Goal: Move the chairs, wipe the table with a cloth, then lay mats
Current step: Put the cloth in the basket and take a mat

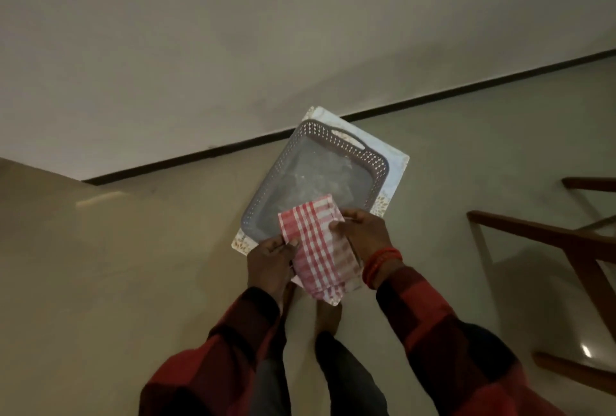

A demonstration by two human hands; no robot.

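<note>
A folded red-and-white checked cloth (316,250) is held up in the middle of the view, above a grey perforated tray (313,178) and the white patterned mats (395,165) stacked beneath it on the floor (133,249). The cloth is pinched at its left edge by the left hand (271,257), whose fingers are curled onto the fabric. Its right edge is gripped by the right hand (361,232), the thumb laid over the top of the checks. A red beaded band (380,265) is worn on the right wrist, and both arms are covered by dark red checked sleeves (443,325).

The tray is set at a slant just beside the dark skirting line where the floor meets the pale wall (200,48). The wooden frame of a chair (550,235) is seen to the right, well apart from the tray. Bare feet (328,315) are visible on the floor below the cloth.
</note>
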